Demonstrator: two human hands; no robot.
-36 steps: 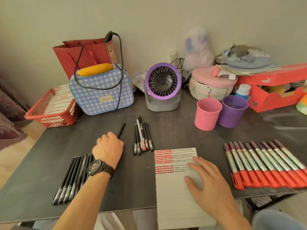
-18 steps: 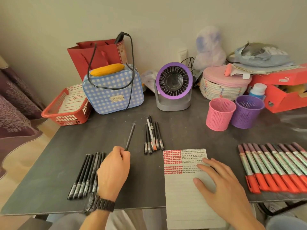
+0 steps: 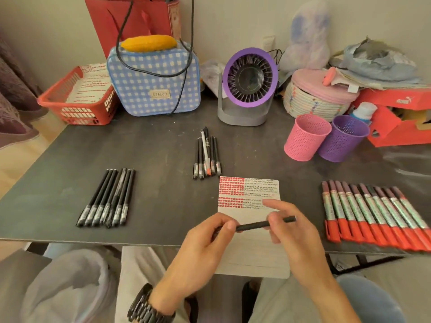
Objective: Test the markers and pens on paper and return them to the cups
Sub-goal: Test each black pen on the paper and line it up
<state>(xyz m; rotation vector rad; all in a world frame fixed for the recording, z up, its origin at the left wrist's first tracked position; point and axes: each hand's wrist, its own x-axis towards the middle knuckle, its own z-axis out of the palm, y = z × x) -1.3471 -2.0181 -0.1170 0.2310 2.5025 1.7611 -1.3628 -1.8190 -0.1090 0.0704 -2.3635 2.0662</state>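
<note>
A black pen (image 3: pixel 253 226) lies level between both hands above the lined paper (image 3: pixel 250 255), whose top carries red and black test marks. My left hand (image 3: pixel 205 248) pinches the pen's left end. My right hand (image 3: pixel 289 231) pinches its right part, the tip poking out past the fingers. Several black pens (image 3: pixel 108 198) lie in a row at the left, and a smaller bunch of pens (image 3: pixel 206 157) lies in the middle. Several red-capped markers (image 3: pixel 375 213) are lined up at the right. The pink cup (image 3: pixel 306 137) and the purple cup (image 3: pixel 342 138) stand upright behind them.
A purple desk fan (image 3: pixel 249 87), a blue checked bag (image 3: pixel 154 78), a red basket (image 3: pixel 77 99) with paper, a woven lidded basket (image 3: pixel 319 96) and a red shoe box (image 3: pixel 396 117) crowd the table's back. The table's front edge (image 3: pixel 93 241) runs just before my lap.
My left hand carried one black pen from the left-hand row over to the paper. My right hand lifted off the paper and took hold of the pen's other end.
</note>
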